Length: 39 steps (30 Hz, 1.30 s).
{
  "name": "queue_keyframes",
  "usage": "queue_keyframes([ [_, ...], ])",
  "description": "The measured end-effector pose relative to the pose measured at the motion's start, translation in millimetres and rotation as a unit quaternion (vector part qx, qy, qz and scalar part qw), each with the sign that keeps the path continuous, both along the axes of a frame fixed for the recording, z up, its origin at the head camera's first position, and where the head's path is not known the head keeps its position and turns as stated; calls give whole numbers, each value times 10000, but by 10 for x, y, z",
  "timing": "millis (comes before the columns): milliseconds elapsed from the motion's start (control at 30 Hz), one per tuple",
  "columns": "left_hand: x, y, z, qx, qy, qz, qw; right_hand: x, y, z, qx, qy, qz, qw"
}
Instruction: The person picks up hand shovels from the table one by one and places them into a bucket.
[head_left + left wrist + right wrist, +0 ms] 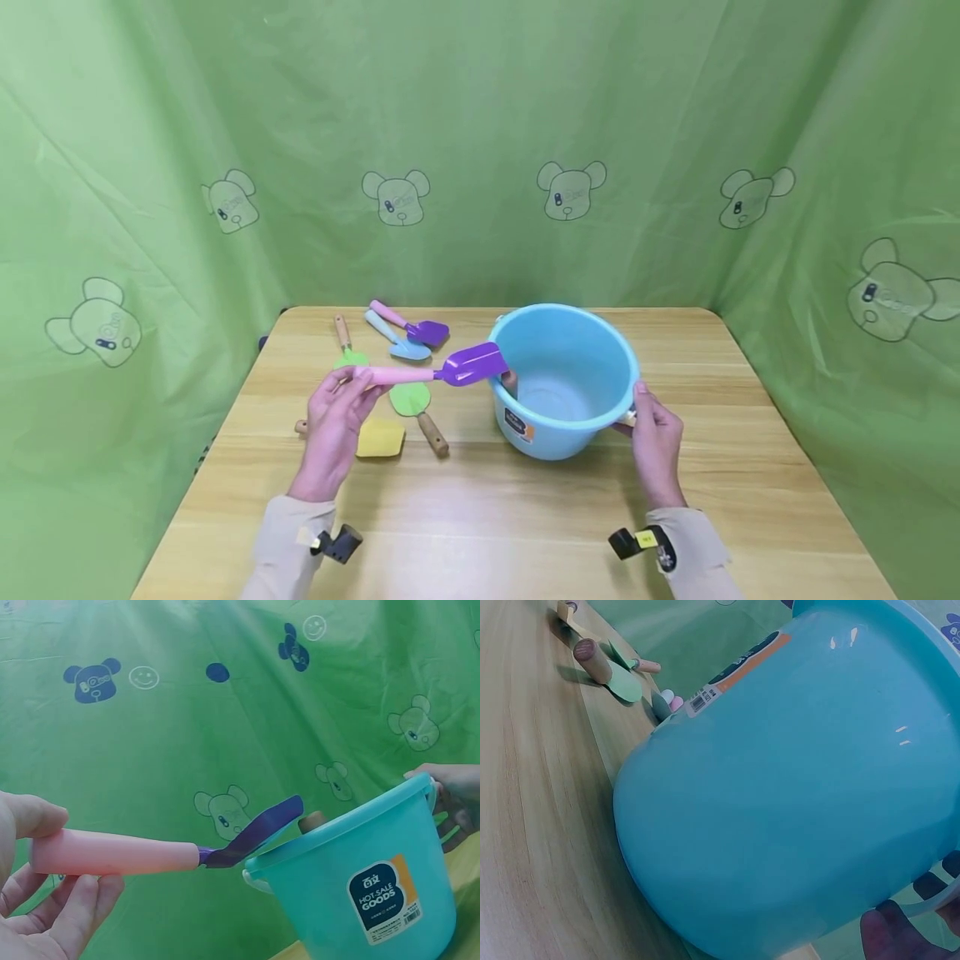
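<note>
A small trowel (pixel 472 365) with a purple blade and pink handle is pinched by the handle in my left hand (pixel 331 429). Its blade points right, level with the left rim of a light blue bucket (pixel 551 443). In the left wrist view the blade (pixel 264 826) appears right beside that rim. My right hand (pixel 658 439) grips the bucket at its right rim, by the handle, and the bucket leans a little. A brown wooden handle (pixel 510 382) pokes up inside the bucket's left side; the rest of that tool is hidden.
Left of the bucket lie another purple trowel (pixel 428 333), a blue trowel (pixel 409 348), a green round-bladed tool (pixel 410 399) with a wooden handle, a yellow-bladed tool (pixel 380 438) and a further green tool (pixel 351 358). Green curtains (pixel 480 250) border the wooden table (pixel 465 533).
</note>
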<state>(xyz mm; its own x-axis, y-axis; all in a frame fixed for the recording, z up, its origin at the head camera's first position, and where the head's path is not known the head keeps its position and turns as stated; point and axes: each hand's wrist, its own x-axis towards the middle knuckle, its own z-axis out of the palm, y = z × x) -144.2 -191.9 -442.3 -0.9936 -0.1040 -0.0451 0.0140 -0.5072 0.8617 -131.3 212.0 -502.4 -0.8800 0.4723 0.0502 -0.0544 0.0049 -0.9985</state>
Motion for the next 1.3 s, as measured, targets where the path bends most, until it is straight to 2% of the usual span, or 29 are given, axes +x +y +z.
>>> queue_keyframes([
  [267,-55,110,25,15,24,-25,10000,13,3,4,78,-65,56,9999],
  [533,-111,230,40,1,46,-70,10000,1,9,-16,12,34,-51,10000],
  [933,-136,363,101,-155,146,-110,9997,2,7,-21,-13,71,-15,10000],
  [1300,-135,520,175,-691,458,100,9965,-13,7,-42,150,-4,-32,9999],
])
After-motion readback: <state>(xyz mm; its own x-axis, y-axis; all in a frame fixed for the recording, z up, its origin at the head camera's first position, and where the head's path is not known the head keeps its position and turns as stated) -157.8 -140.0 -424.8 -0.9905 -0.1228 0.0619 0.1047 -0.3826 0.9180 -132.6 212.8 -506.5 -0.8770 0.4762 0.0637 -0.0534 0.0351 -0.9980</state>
